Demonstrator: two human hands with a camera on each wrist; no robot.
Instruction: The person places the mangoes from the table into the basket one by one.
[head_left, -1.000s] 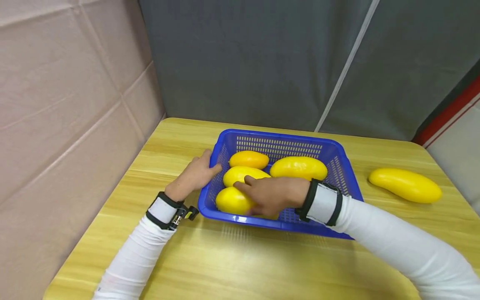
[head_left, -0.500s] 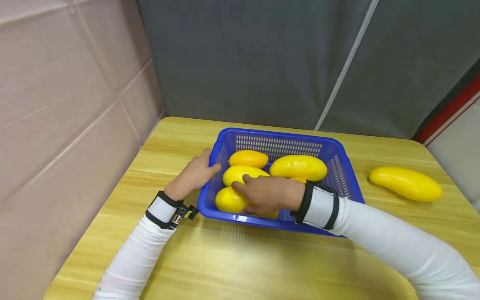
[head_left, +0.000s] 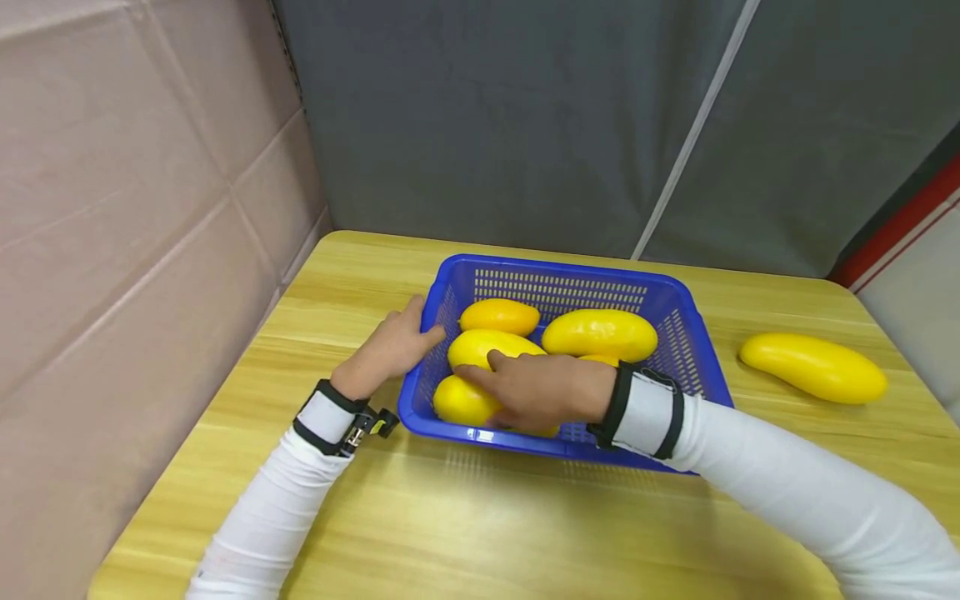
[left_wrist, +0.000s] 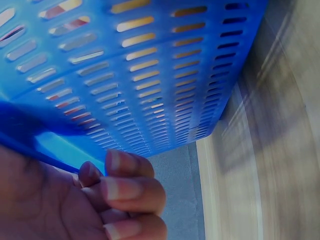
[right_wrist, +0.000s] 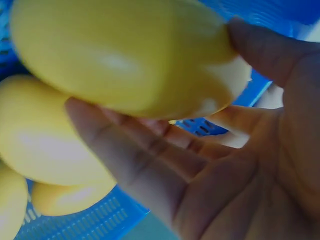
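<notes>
My left hand [head_left: 393, 346] grips the left rim of a blue perforated plastic basket [head_left: 558, 269], thumb over the edge and fingers curled along the outside in the left wrist view. Inside the basket's front left corner, my right hand [head_left: 551, 387] holds a plump yellow mango-like fruit [head_left: 461, 402]. The right wrist view has the thumb at one end of this fruit [right_wrist: 125, 55] and the fingers along its side. Just behind lies another yellow fruit [head_left: 487, 343]. My hand hides part of both.
A smaller orange-yellow fruit [head_left: 498, 317] lies at the basket's back left, and a long yellow one [head_left: 600, 333] at back right. Part of another [head_left: 603, 360] shows by my right wrist. Outside, a long yellow fruit [head_left: 813, 367] rests on the wooden table [head_left: 450, 533]. Grey curtain stands behind.
My right hand's fingers have shifted slightly left over the front fruit, and a bit of yellow fruit now shows beside that wrist. The left hand stays at the basket's rim.
</notes>
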